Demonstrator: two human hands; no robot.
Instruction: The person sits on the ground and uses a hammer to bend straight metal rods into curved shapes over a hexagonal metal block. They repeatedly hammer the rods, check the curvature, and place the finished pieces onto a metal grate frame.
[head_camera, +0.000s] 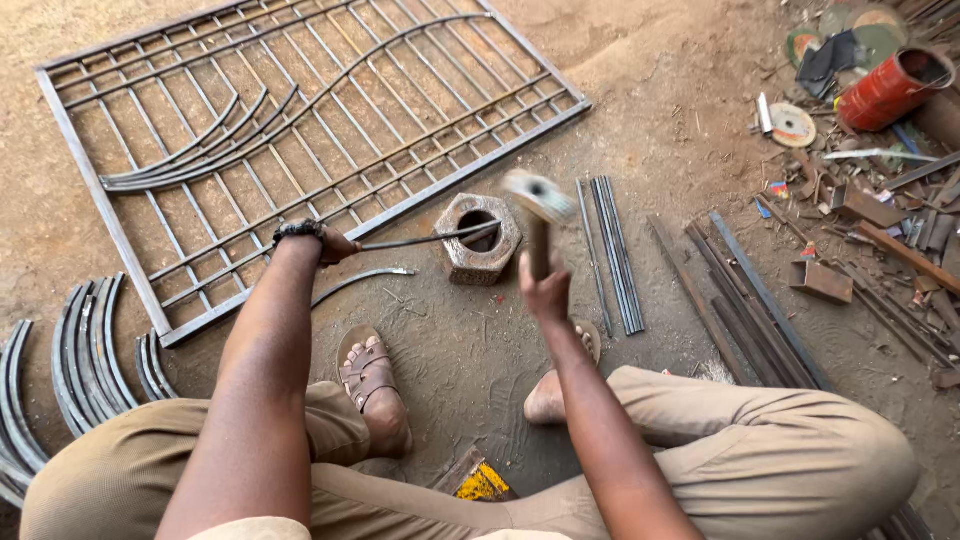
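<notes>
A person sits on a dirt floor (640, 90), seen from above. Far left lie curved metal strips (85, 360); beyond them, a flat metal window grille (300, 120). The left hand (335, 245) has its grip closed around one end of a thin metal rod (430, 238), whose other end rests across a large rusty hexagonal nut (478, 240) on the ground. The right hand (545, 290) grips a hammer (538, 205), its raised head blurred just beside the nut. Further right lie straight steel bars (610, 250), scrap pieces and a red can (890, 90).
</notes>
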